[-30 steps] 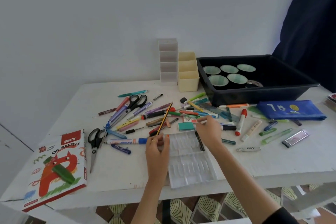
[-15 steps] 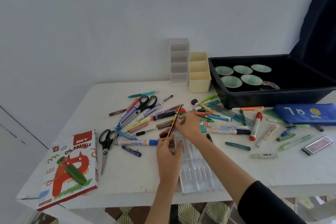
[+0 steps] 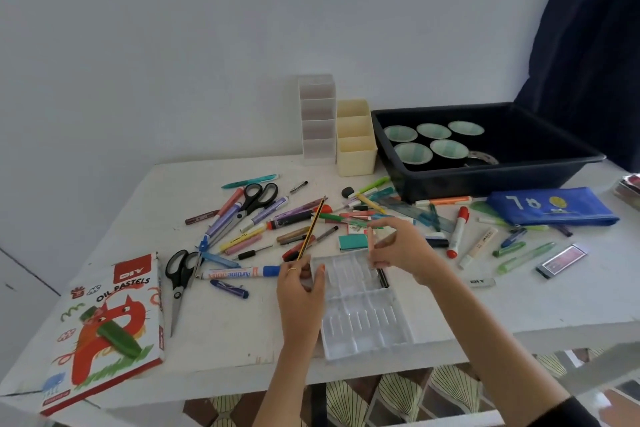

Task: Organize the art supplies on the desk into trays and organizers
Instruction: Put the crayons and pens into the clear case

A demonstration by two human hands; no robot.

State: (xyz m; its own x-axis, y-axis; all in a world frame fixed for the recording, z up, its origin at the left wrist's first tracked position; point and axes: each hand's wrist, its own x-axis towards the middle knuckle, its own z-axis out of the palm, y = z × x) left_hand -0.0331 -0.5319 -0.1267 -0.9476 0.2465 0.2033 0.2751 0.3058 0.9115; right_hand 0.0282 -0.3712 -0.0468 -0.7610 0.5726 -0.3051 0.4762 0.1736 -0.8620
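Pinching this light, stiff pencil point(image 3: 311, 231) low in my left hand point(image 3: 300, 288) while my right hand point(image 3: 398, 248) is gripping the flimsy clear tray point(image 3: 360, 305) edge.

The box point(image 3: 107, 326) lying well to the left of the hands is showing "DIY" in white on a red patch and "OIL PASTELS" in black beneath it. The white marker point(image 3: 239, 272) just left of the left hand point(image 3: 300, 291) is bearing upside-down lettering reading roughly "Artline 500A". A small white stick point(image 3: 482, 282) right of the right hand point(image 3: 398, 251) is reading "DIY" inverted.
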